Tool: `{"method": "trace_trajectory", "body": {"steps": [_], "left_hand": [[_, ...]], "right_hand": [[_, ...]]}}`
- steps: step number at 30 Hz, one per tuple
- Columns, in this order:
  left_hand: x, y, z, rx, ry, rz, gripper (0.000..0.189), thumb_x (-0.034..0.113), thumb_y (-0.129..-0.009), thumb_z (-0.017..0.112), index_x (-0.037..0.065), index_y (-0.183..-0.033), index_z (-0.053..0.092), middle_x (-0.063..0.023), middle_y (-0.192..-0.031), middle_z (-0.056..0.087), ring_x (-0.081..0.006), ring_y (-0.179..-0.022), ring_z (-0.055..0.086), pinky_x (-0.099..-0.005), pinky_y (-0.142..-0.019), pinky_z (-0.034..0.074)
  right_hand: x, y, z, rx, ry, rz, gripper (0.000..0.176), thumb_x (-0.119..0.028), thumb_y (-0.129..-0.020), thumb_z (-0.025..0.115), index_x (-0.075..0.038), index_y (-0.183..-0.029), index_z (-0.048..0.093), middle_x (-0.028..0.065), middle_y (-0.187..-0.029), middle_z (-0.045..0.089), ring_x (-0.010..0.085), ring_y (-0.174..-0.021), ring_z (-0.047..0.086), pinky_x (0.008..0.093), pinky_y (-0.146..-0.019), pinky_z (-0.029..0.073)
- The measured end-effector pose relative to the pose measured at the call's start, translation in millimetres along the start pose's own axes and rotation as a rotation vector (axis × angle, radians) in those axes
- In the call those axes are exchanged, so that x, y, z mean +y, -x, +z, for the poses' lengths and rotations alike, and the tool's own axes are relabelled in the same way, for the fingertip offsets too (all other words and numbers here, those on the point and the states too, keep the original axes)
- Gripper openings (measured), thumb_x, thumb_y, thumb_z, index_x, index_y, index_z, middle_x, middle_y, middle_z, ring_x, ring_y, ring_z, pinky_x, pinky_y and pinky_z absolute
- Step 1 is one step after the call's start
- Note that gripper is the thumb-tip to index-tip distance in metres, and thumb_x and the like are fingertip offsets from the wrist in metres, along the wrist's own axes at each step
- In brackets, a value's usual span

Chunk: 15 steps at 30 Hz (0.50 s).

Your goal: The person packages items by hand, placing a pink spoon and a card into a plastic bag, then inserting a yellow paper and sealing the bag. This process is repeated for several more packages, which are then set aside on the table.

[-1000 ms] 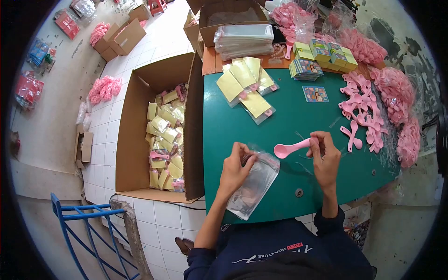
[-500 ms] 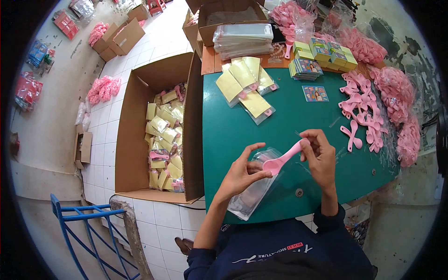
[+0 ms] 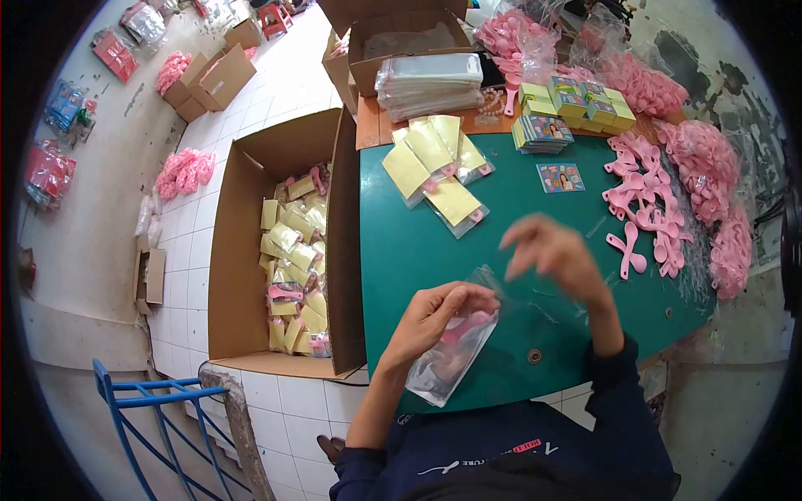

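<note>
My left hand (image 3: 436, 324) is closed on the top of a clear plastic bag (image 3: 443, 371). Through the plastic, a pink spoon (image 3: 461, 328) shows in the bag's upper part. My right hand (image 3: 555, 255) hovers above the green table, apart from the bag, blurred by motion. Its fingers look spread, and nothing shows in them. Beyond it a colourful printed card (image 3: 560, 178) lies on the table. Loose pink spoons (image 3: 631, 250) lie to the right.
Packed bags with yellow cards (image 3: 455, 203) lie on the green table (image 3: 401, 267). Card stacks (image 3: 541, 134) and a pile of clear bags (image 3: 430, 83) stand behind. A large carton (image 3: 351, 250) on the left holds many packed bags. Bundled pink spoons (image 3: 706, 167) line the right edge.
The pink spoon, held between both hands before, is now inside the bag. My right hand has let go and moved up, away from the bag. My left hand now grips the bag's top.
</note>
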<state>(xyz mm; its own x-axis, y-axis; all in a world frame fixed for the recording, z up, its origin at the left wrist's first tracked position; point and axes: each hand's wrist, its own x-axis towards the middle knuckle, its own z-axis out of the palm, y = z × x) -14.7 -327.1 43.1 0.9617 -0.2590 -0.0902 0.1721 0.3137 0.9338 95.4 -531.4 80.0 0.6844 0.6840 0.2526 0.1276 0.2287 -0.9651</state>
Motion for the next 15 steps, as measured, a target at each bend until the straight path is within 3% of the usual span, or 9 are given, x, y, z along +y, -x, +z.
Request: {"method": "trace_trajectory", "body": {"steps": [2,3,5,8,11,15], "left_hand": [[-1.0,1.0,0.6,0.016,0.017,0.089,0.037,0.023,-0.100,0.036,-0.006,-0.109,0.058,-0.0150,-0.102,0.065,-0.0203,-0.095,0.063,-0.0295,-0.084,0.049],[-0.2,3.5,-0.1,0.029,0.016,0.124,0.037,0.023,-0.100,0.035,-0.006,-0.109,0.057,-0.0152,-0.100,0.065,-0.0208,-0.095,0.063,-0.0299,-0.084,0.050],[2.3,9.1,-4.0,0.040,0.016,0.175,0.037,0.023,-0.100,0.035,-0.006,-0.109,0.057,-0.0158,-0.099,0.065,-0.0215,-0.094,0.063,-0.0308,-0.084,0.050],[4.0,11.8,-12.6,0.047,0.018,0.196,0.038,0.023,-0.100,0.035,-0.006,-0.110,0.056,-0.0167,-0.100,0.065,-0.0216,-0.094,0.063,-0.0311,-0.084,0.051],[1.1,10.5,-14.6,0.068,0.023,0.135,0.038,0.023,-0.100,0.034,-0.005,-0.111,0.056,-0.0171,-0.100,0.065,-0.0207,-0.094,0.063,-0.0295,-0.083,0.051],[-0.9,8.6,-7.8,0.074,0.034,0.050,0.037,0.023,-0.101,0.033,-0.005,-0.113,0.055,-0.0171,-0.101,0.065,-0.0199,-0.094,0.063,-0.0275,-0.082,0.051]], "right_hand": [[26.5,-28.7,-73.7,0.306,0.766,0.108,0.026,-0.025,-0.085,0.060,0.001,-0.088,0.063,0.0152,-0.097,0.061,0.0243,-0.086,0.061,0.0340,-0.072,0.048],[58.7,-36.1,-115.4,0.527,1.009,0.110,0.032,-0.026,-0.083,0.061,0.003,-0.096,0.063,0.0192,-0.099,0.061,0.0284,-0.084,0.061,0.0374,-0.074,0.048],[110.0,-33.4,-185.7,0.630,1.579,0.302,0.040,-0.028,-0.076,0.067,0.003,-0.101,0.062,0.0222,-0.095,0.061,0.0303,-0.084,0.061,0.0417,-0.076,0.048],[135.2,-34.8,-219.5,0.628,1.237,0.421,0.044,-0.028,-0.068,0.071,0.000,-0.101,0.061,0.0220,-0.091,0.060,0.0347,-0.088,0.059,0.0433,-0.079,0.046],[117.8,-42.1,-212.2,0.593,0.958,0.551,0.046,-0.028,-0.064,0.073,-0.001,-0.098,0.060,0.0224,-0.095,0.057,0.0400,-0.095,0.054,0.0444,-0.083,0.045],[118.1,-42.9,-221.1,0.424,1.400,0.384,0.039,-0.031,-0.067,0.073,-0.003,-0.090,0.058,0.0187,-0.094,0.055,0.0358,-0.095,0.049,0.0440,-0.082,0.042]]}}
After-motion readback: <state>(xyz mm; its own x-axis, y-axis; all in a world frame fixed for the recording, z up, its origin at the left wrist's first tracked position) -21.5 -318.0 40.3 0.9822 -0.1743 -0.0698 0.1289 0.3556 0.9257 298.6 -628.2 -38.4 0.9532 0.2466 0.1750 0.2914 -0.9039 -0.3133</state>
